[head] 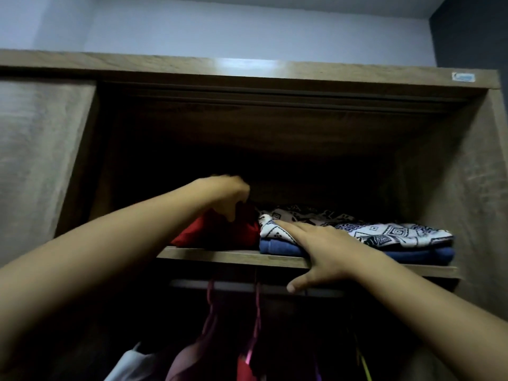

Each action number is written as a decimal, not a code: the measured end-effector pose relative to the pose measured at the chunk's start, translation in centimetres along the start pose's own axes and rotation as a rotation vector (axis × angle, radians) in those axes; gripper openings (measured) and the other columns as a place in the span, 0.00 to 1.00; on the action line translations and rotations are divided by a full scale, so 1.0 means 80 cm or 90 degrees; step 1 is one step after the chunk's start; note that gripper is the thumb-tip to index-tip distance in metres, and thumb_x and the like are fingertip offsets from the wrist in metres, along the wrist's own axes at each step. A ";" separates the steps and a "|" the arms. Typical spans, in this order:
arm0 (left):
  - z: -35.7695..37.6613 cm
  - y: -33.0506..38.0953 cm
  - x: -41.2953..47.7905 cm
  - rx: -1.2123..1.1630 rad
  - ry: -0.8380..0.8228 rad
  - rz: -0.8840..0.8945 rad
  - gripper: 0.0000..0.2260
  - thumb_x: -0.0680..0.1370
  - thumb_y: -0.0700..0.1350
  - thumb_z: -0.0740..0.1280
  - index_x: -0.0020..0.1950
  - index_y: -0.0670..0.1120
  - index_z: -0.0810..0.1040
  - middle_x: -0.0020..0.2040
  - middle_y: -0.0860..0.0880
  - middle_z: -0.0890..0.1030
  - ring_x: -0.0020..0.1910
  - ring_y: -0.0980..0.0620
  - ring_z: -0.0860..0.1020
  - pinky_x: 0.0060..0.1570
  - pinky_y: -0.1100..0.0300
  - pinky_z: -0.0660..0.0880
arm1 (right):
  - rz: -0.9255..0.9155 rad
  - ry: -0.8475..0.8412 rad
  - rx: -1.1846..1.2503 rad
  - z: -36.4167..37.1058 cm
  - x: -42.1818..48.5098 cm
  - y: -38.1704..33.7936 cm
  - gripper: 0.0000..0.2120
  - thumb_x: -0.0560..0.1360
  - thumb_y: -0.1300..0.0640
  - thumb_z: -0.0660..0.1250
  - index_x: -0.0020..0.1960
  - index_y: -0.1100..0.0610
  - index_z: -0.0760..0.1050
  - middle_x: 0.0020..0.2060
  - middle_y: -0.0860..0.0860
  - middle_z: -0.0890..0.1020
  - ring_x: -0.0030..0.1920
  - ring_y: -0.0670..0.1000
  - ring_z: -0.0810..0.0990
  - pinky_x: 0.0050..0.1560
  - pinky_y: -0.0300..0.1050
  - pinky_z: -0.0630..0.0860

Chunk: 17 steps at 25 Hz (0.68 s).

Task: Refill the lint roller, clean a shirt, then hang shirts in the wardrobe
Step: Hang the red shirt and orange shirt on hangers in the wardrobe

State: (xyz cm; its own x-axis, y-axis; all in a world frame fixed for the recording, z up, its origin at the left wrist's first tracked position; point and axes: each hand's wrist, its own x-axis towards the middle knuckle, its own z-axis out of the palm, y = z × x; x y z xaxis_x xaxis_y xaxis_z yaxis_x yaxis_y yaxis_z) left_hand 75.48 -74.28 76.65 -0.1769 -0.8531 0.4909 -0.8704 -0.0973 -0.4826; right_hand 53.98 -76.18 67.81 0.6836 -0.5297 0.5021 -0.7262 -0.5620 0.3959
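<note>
As the left grip (231, 198) pinches it, the red shirt (211, 233) lies beneath.

We see open, dark room above the folded clothes, up to the brown wooden wardrobe top (247, 70). On the wooden shelf board (220, 256), a folded red garment (217, 236) and a patterned white-and-navy cloth (390, 232) on folded blue fabric (417, 255) lie touching, with no gap between. Beneath, a grey rail (233, 285) and pink hangers (257, 312) crowd the way.

On the shelf (220, 255), a crumpled garment (192, 235) lies under the left fingers (231, 215). A folded stack (398, 237) lies beneath the right fingers (288, 226), and hangers (257, 306) are below.
</note>
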 end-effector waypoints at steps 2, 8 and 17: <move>-0.015 -0.018 0.002 -0.038 0.094 -0.015 0.23 0.69 0.45 0.73 0.62 0.44 0.75 0.60 0.41 0.76 0.59 0.41 0.75 0.56 0.51 0.74 | -0.005 0.009 0.002 0.002 -0.002 -0.001 0.53 0.62 0.34 0.71 0.74 0.41 0.39 0.74 0.45 0.60 0.69 0.55 0.67 0.64 0.54 0.70; -0.062 -0.064 -0.017 -0.084 0.346 -0.124 0.22 0.67 0.47 0.72 0.60 0.46 0.77 0.56 0.37 0.78 0.55 0.35 0.76 0.52 0.44 0.76 | 0.006 0.028 0.008 0.003 0.001 -0.002 0.47 0.66 0.42 0.69 0.74 0.40 0.42 0.71 0.45 0.64 0.66 0.55 0.70 0.62 0.53 0.71; -0.064 -0.077 -0.048 -0.080 0.427 -0.144 0.09 0.70 0.45 0.68 0.47 0.43 0.78 0.47 0.35 0.79 0.48 0.31 0.77 0.44 0.43 0.76 | 0.033 0.045 -0.013 0.011 0.006 -0.007 0.46 0.67 0.46 0.67 0.73 0.38 0.39 0.71 0.44 0.64 0.65 0.56 0.72 0.59 0.57 0.73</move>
State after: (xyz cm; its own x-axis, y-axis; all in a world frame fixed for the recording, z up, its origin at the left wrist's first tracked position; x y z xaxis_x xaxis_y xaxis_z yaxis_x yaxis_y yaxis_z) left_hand 79.17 -67.80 81.47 -0.1959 -0.3159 0.9283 -0.9581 -0.1400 -0.2499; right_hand 54.75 -76.69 67.17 0.6384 -0.5109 0.5757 -0.7627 -0.5209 0.3834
